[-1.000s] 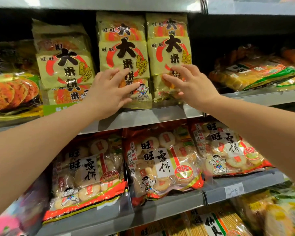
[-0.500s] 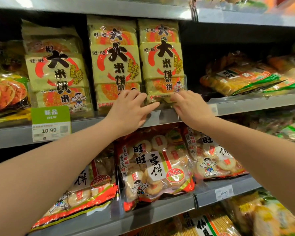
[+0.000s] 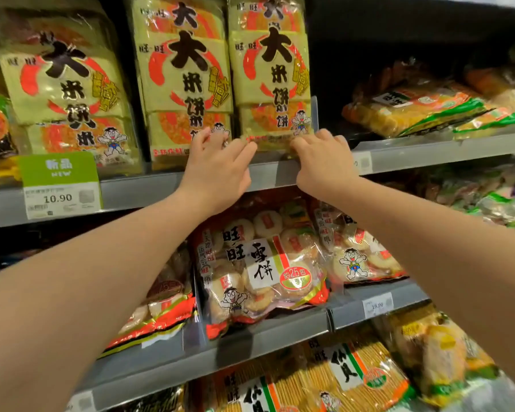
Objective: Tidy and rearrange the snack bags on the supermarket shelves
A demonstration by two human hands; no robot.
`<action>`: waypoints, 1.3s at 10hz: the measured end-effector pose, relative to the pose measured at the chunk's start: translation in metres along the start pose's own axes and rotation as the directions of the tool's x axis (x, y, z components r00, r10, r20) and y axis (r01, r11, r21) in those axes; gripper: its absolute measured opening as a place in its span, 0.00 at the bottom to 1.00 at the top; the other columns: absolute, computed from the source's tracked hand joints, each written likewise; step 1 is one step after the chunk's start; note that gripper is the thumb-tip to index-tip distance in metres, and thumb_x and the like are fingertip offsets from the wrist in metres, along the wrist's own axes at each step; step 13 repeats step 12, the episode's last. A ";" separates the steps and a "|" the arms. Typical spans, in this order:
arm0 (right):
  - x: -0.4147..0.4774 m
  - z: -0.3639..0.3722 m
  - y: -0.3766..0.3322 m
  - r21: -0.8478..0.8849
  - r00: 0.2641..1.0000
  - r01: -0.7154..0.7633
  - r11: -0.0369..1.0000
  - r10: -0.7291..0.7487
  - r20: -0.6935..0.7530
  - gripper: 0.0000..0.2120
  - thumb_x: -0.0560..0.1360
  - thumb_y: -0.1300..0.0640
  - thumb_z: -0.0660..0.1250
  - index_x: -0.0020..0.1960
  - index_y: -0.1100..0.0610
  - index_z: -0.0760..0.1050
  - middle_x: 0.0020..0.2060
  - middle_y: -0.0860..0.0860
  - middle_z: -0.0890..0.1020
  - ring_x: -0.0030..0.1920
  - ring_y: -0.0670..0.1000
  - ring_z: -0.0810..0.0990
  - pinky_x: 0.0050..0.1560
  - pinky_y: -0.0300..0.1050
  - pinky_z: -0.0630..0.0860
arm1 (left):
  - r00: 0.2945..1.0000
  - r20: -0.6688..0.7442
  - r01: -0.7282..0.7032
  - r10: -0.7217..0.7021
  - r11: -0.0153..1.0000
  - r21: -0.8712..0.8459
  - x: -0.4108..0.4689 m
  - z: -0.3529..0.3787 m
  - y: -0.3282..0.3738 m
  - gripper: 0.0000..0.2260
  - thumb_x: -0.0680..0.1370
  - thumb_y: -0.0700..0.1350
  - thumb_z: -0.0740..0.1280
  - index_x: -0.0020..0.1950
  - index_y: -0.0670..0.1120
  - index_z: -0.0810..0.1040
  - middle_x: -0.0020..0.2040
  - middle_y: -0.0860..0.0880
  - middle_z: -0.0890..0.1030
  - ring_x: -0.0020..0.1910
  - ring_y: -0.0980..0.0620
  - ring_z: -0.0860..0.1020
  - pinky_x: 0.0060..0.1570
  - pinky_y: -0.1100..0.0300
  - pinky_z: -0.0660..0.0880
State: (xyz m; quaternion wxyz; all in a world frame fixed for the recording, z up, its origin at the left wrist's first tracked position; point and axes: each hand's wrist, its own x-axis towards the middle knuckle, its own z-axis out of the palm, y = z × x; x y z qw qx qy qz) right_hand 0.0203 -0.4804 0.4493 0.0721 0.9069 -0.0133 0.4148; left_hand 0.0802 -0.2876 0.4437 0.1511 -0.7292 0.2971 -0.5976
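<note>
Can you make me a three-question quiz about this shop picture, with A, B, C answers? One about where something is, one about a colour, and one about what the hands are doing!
1. Where is the green price tag?
A. on the shelf edge, left of both hands
B. on the bottom shelf
C. stuck on a hand

2. What colour are the tall rice cracker bags on the upper shelf?
A. blue
B. yellow with red
C. purple

3. What are the left hand and right hand doing?
A. hanging down
B. holding a basket
C. touching the bottom edge of a tall bag

Answers: 1 A, the tag sits far left on the rail. 2 B, the wrappers show it. 3 C, the fingers rest there.
</note>
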 end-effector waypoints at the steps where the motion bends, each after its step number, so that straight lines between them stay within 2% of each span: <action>1: 0.002 -0.004 -0.003 -0.035 0.998 -0.033 0.999 0.035 0.048 0.15 0.71 0.60 0.62 0.57 0.58 0.70 0.56 0.55 0.77 0.58 0.60 0.69 0.54 0.53 0.66 | 0.999 0.048 0.020 -0.019 1.000 -0.011 0.005 -0.003 0.004 0.18 0.75 0.50 0.58 0.60 0.44 0.75 0.50 0.46 0.81 0.51 0.40 0.76 0.57 0.50 0.65; 2: 0.002 -0.005 -0.003 -0.060 0.998 -0.034 0.998 0.037 0.058 0.16 0.71 0.60 0.61 0.59 0.58 0.70 0.56 0.56 0.76 0.59 0.60 0.68 0.55 0.54 0.65 | 0.991 0.106 0.089 -0.080 0.993 -0.079 0.007 -0.009 0.008 0.17 0.77 0.49 0.56 0.59 0.43 0.76 0.51 0.44 0.80 0.54 0.38 0.73 0.56 0.47 0.65; 3: -0.005 0.003 0.000 -0.014 0.999 -0.007 1.000 0.008 0.046 0.23 0.71 0.62 0.62 0.65 0.57 0.67 0.63 0.55 0.71 0.63 0.60 0.66 0.59 0.54 0.66 | 0.986 0.115 0.131 -0.118 0.985 -0.111 0.009 -0.014 0.014 0.17 0.77 0.49 0.55 0.56 0.42 0.78 0.51 0.43 0.79 0.55 0.37 0.72 0.56 0.45 0.65; 4: -0.016 0.009 0.001 0.212 0.999 -0.038 0.976 0.032 0.034 0.29 0.72 0.67 0.61 0.71 0.59 0.61 0.69 0.55 0.64 0.67 0.59 0.65 0.63 0.53 0.69 | 0.985 0.134 0.127 -0.113 0.987 -0.103 0.010 -0.013 0.013 0.16 0.77 0.48 0.56 0.55 0.41 0.77 0.51 0.42 0.78 0.55 0.37 0.71 0.56 0.45 0.64; 5: -0.019 0.004 -0.001 0.334 0.997 -0.060 0.941 0.069 -0.016 0.27 0.74 0.67 0.58 0.72 0.60 0.59 0.70 0.56 0.60 0.60 0.61 0.71 0.56 0.54 0.73 | 0.994 0.100 0.045 -0.037 0.996 -0.082 0.001 -0.006 0.007 0.18 0.77 0.50 0.56 0.62 0.41 0.73 0.52 0.41 0.76 0.55 0.36 0.71 0.58 0.46 0.60; 6: -0.019 0.000 0.000 0.320 0.995 -0.093 0.943 0.098 0.002 0.25 0.74 0.67 0.59 0.70 0.60 0.60 0.67 0.57 0.62 0.53 0.62 0.75 0.49 0.54 0.74 | 0.991 0.134 0.014 -0.001 0.995 -0.094 -0.004 -0.001 0.002 0.27 0.78 0.55 0.55 0.73 0.43 0.62 0.54 0.40 0.75 0.58 0.36 0.70 0.63 0.44 0.57; 7: -0.018 0.000 0.002 0.297 0.989 -0.146 0.944 0.135 0.059 0.25 0.73 0.65 0.62 0.68 0.60 0.61 0.64 0.57 0.64 0.55 0.61 0.74 0.50 0.53 0.73 | 0.973 0.225 0.068 -0.043 0.992 -0.107 -0.003 -0.005 0.006 0.30 0.79 0.56 0.55 0.75 0.40 0.56 0.59 0.39 0.73 0.63 0.35 0.66 0.69 0.43 0.53; 8: -0.012 -0.001 0.003 0.168 0.994 -0.086 0.982 0.074 0.077 0.25 0.72 0.60 0.64 0.68 0.61 0.64 0.64 0.56 0.67 0.61 0.60 0.71 0.59 0.55 0.70 | 0.958 0.280 0.099 -0.064 0.989 -0.110 -0.002 -0.009 0.013 0.30 0.80 0.56 0.55 0.75 0.39 0.55 0.64 0.39 0.71 0.68 0.36 0.62 0.71 0.44 0.49; 9: -0.007 -0.001 0.004 0.069 0.992 -0.091 0.993 0.084 0.095 0.25 0.70 0.55 0.64 0.66 0.59 0.66 0.64 0.56 0.70 0.62 0.60 0.68 0.60 0.56 0.66 | 0.944 0.318 0.118 -0.082 0.988 -0.095 0.000 -0.010 0.015 0.30 0.80 0.57 0.54 0.75 0.39 0.55 0.67 0.41 0.69 0.70 0.37 0.60 0.72 0.45 0.48; 11: -0.005 -0.010 0.000 0.171 0.952 -0.228 0.959 0.182 0.248 0.32 0.71 0.54 0.63 0.73 0.54 0.55 0.67 0.56 0.66 0.66 0.63 0.64 0.65 0.58 0.61 | 0.917 0.386 0.120 -0.097 0.992 -0.037 0.007 -0.021 0.020 0.32 0.80 0.61 0.50 0.76 0.41 0.50 0.73 0.43 0.63 0.74 0.40 0.55 0.72 0.47 0.49; 12: -0.017 -0.020 -0.007 0.277 0.955 -0.238 0.931 0.174 0.239 0.34 0.72 0.54 0.63 0.74 0.53 0.51 0.70 0.55 0.64 0.68 0.61 0.63 0.67 0.58 0.63 | 0.902 0.427 0.085 -0.068 0.996 -0.020 -0.002 -0.031 0.017 0.34 0.79 0.61 0.51 0.77 0.41 0.47 0.75 0.43 0.57 0.75 0.42 0.52 0.73 0.49 0.51; 13: -0.017 -0.020 -0.007 0.277 0.955 -0.238 0.931 0.174 0.239 0.34 0.72 0.54 0.63 0.74 0.53 0.51 0.70 0.55 0.64 0.68 0.61 0.63 0.67 0.58 0.63 | 0.902 0.427 0.085 -0.068 0.996 -0.020 -0.002 -0.031 0.017 0.34 0.79 0.61 0.51 0.77 0.41 0.47 0.75 0.43 0.57 0.75 0.42 0.52 0.73 0.49 0.51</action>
